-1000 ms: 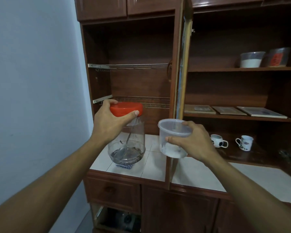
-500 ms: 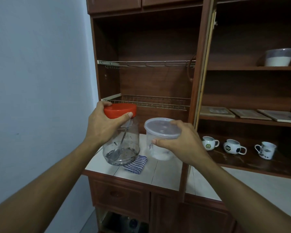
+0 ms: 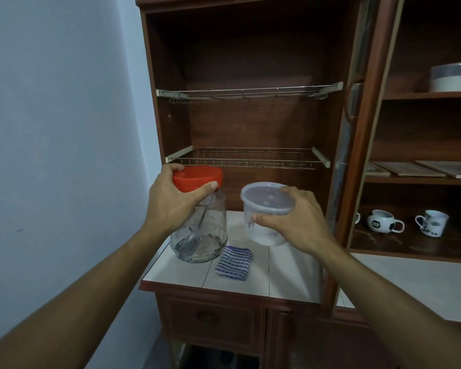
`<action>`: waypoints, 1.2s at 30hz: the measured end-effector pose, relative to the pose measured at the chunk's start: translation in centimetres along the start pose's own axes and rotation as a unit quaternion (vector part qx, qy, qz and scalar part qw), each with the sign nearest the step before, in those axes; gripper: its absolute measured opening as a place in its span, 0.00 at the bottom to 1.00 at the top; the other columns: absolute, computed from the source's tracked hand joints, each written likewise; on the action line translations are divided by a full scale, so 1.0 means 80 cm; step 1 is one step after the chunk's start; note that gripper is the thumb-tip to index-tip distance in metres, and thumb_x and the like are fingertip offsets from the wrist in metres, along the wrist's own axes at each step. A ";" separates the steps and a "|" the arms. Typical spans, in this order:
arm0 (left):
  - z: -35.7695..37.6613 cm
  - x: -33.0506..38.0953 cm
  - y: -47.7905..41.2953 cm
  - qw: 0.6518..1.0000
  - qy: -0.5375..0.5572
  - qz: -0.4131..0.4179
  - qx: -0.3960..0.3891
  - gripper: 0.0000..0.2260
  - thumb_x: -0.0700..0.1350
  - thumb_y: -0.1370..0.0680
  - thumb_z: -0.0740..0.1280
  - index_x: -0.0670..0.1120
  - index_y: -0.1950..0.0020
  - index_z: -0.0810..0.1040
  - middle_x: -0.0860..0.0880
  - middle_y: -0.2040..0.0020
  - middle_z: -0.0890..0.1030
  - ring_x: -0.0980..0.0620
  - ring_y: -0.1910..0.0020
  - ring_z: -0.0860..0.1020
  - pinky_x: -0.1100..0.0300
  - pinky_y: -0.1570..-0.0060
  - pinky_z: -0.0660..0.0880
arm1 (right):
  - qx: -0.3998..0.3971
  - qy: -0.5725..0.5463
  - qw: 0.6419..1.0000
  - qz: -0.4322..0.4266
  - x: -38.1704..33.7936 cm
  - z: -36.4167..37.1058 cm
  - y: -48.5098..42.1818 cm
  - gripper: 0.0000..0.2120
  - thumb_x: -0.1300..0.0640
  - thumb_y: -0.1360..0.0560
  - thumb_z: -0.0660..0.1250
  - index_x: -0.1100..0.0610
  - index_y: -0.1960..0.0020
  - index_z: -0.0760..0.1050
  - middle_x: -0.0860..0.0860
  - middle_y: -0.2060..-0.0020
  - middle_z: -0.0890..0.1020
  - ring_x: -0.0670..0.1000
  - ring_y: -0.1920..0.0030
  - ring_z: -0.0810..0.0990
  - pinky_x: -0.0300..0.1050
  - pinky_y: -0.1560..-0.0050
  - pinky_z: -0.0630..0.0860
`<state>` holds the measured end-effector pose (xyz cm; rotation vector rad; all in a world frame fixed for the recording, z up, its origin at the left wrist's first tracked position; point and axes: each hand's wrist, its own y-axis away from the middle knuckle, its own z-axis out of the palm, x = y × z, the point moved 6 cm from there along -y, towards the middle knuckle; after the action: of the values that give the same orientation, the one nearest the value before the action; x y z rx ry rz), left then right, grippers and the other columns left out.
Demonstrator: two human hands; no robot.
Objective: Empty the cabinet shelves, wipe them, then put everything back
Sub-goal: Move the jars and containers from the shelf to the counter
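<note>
Left hand (image 3: 171,201): grips the jar (image 3: 200,230) by its red lid (image 3: 197,177), the firmest hold.
Right hand (image 3: 290,217): clasps the tub (image 3: 264,214) at its rim.
Racks (image 3: 245,158): bare, just above both hands, likely next.
Cloth (image 3: 234,263): folded on the counter (image 3: 290,272) below, between the hands.

A white-filled container (image 3: 453,77) on the far right shelf (image 3: 421,95) is cut by the right edge, as are the flat boards (image 3: 434,169) lower down. A cup (image 3: 358,217) is almost wholly hidden behind the open door (image 3: 342,182). The left hand (image 3: 171,203) masks the neck of the red-lidded jar (image 3: 208,230); the right hand (image 3: 296,222) masks the near side of the clear tub (image 3: 266,195). The low compartment (image 3: 216,358) is too dark to read.
</note>
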<state>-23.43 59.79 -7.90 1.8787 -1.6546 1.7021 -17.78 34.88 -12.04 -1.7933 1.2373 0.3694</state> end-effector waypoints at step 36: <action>0.122 -0.241 -0.212 0.995 0.069 -0.015 -0.070 0.38 0.60 0.36 0.77 0.52 0.31 0.65 0.52 0.36 0.71 0.51 0.42 0.71 0.56 0.46 0.74 | 0.022 0.015 0.992 0.122 0.086 0.225 -0.161 0.43 0.40 0.37 0.78 0.49 0.28 0.64 0.49 0.32 0.63 0.48 0.38 0.69 0.39 0.46 0.70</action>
<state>-0.34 71.67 -16.84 1.6767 -1.6381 1.6191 0.57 46.44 -20.08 -1.6194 1.4805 0.4500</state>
